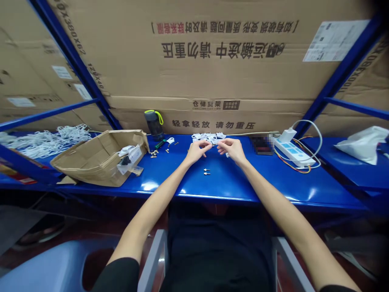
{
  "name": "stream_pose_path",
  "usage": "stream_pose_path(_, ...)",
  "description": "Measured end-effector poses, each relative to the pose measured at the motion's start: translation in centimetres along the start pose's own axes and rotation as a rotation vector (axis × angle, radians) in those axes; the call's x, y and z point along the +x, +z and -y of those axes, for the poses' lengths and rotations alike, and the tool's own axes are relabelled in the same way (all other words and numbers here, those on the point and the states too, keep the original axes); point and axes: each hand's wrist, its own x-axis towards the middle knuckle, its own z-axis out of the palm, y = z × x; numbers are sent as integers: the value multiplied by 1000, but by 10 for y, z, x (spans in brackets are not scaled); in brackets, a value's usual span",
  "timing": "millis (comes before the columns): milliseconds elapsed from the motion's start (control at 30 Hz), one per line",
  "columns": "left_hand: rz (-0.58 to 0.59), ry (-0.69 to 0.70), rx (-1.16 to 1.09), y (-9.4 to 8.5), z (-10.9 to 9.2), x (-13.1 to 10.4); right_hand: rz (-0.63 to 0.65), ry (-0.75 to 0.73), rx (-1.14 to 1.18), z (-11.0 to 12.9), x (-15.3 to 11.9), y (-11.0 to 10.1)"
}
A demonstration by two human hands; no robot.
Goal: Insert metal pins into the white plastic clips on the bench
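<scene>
Glossy blue tabletop [170,174]; my left hand [197,151] and right hand [232,149], nearly closed, pinch a tiny part [214,143]; slackening could drop it.

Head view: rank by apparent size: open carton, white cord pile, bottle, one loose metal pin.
1. Open carton
2. White cord pile
3. Bottle
4. Loose metal pin

Apparent size only; distances from the camera differ.

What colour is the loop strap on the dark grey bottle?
The loop strap on the dark grey bottle is bright yellow-green, seen in the head view.
</scene>
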Motion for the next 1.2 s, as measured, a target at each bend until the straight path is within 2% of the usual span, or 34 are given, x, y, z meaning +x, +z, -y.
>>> stream_pose_path(333,2,-29,-3,1,-10,-4,32,-12,17,1,-1,0)
stream_pose_path(500,24,19,-21,2,-5,-2,64,9,15,0,0,-1)
stream_pose_path(633,61,63,-2,2,-4,-1,110,-33,-43,-1,1,-2)
stream_pose_path(933,57,100,52,1,-3,-1,50,-74,-182,-2,2,-5)
stream_pose_path(1200,44,115,12,2,-3,0,40,-78,-144,-5,4,-5)
